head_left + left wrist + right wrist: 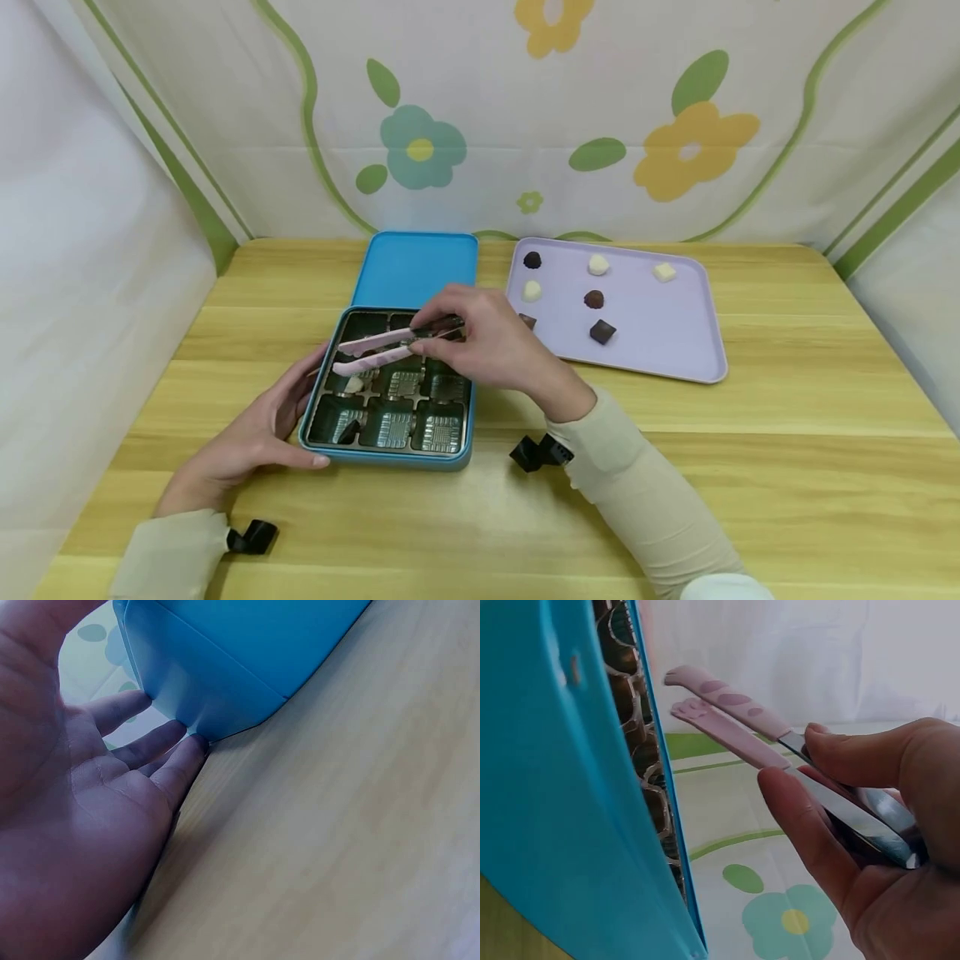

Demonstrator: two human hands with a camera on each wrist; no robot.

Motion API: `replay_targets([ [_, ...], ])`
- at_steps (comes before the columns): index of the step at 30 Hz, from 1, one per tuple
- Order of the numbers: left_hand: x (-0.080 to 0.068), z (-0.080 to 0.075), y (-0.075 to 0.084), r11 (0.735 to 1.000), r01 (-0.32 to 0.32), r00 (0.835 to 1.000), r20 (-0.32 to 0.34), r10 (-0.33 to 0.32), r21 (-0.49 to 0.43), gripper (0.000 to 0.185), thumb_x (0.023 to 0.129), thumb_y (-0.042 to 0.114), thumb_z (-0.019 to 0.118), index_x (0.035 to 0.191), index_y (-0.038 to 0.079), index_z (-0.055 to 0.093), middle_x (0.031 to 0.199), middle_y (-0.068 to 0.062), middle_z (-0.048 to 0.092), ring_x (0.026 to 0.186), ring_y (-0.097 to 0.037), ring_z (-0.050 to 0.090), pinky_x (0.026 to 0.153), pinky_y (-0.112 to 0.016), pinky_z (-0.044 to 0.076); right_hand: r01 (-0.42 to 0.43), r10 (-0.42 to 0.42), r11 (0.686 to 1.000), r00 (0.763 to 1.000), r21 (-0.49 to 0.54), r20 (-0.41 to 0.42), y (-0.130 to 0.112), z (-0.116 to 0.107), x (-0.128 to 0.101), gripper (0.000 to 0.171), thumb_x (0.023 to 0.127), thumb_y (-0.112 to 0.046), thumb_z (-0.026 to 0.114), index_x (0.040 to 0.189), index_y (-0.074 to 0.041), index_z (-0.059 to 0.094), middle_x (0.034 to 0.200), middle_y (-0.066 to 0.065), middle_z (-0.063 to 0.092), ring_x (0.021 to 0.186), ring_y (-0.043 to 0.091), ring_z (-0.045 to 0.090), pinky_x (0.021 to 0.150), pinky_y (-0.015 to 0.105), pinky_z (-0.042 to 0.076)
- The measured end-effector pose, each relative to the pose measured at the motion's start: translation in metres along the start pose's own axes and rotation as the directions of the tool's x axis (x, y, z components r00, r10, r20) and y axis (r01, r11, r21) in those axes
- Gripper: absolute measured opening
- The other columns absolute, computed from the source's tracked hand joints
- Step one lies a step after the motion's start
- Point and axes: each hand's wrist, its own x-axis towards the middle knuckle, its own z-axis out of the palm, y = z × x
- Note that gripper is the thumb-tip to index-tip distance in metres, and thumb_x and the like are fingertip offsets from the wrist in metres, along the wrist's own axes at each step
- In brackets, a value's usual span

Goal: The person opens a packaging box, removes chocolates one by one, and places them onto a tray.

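Observation:
My right hand (498,346) pinches metal tongs with pink, paw-shaped tips (372,361) between thumb and fingers. In the right wrist view the tongs (731,735) have their tips apart, with nothing between them. They hover over the left part of a blue tin (390,457) with a divided insert. A white chocolate (354,385) sits in its middle-left compartment, a dark chocolate (348,432) in the front-left one. My left hand (258,433) steadies the tin; the left wrist view shows extended fingers touching its side wall (217,660), and the thumb lies by the front-left corner.
Behind the tin lies its blue lid (420,265). To the right, a lilac tray (667,333) carries several separate chocolates, including a dark square (602,332), a brown round one (594,299) and a white square (664,272). A flowered curtain (487,108) backs the wooden table (787,450).

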Motion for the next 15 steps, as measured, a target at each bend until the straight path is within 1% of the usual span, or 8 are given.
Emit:
replay_targets([
  [4, -0.001, 0.0, 0.001, 1.0, 0.001, 1.0, 0.004, -0.001, -0.011, 0.135, 0.072, -0.016, 0.088, 0.175, 0.021, 0.01, 0.18, -0.009, 0.012, 0.151, 0.006, 0.037, 0.113, -0.01, 0.04, 0.021, -0.018, 0.996, 0.999, -0.083, 0.046, 0.0, 0.003, 0.003, 0.016, 0.095, -0.016, 0.083, 0.11, -0.008, 0.082, 0.102, 0.004, 0.076, 0.088, 0.011, 0.068, 0.077, 0.023, 0.054],
  [8, -0.001, 0.003, 0.0, 1.0, 0.004, 1.0, 0.016, -0.003, -0.03, 0.134, 0.073, -0.016, 0.088, 0.175, 0.02, 0.01, 0.18, -0.01, 0.012, 0.151, 0.005, 0.037, 0.113, -0.011, 0.04, 0.045, -0.03, 0.987, 0.995, -0.156, 0.096, -0.003, 0.003, 0.006, 0.016, 0.096, -0.018, 0.083, 0.109, -0.009, 0.082, 0.102, 0.003, 0.076, 0.082, 0.012, 0.062, 0.075, 0.025, 0.05],
  [11, -0.001, 0.006, -0.001, 0.999, 0.004, 1.0, 0.017, -0.003, -0.042, 0.134, 0.073, -0.016, 0.088, 0.175, 0.02, 0.01, 0.18, -0.012, 0.013, 0.151, 0.004, 0.038, 0.113, -0.012, 0.041, 0.064, -0.033, 0.977, 0.988, -0.204, 0.154, -0.008, 0.002, 0.01, 0.016, 0.097, -0.018, 0.082, 0.11, -0.01, 0.082, 0.105, 0.002, 0.076, 0.083, 0.013, 0.059, 0.076, 0.026, 0.049],
  [15, -0.002, 0.006, -0.001, 0.999, 0.004, 1.0, 0.016, -0.003, -0.042, 0.134, 0.072, -0.017, 0.088, 0.175, 0.02, 0.01, 0.18, -0.012, 0.014, 0.151, 0.004, 0.039, 0.113, -0.012, 0.042, 0.092, -0.026, 0.958, 0.971, -0.271, 0.236, -0.017, 0.004, 0.018, 0.016, 0.1, -0.018, 0.078, 0.112, -0.009, 0.082, 0.108, 0.005, 0.075, 0.086, 0.016, 0.059, 0.077, 0.029, 0.048],
])
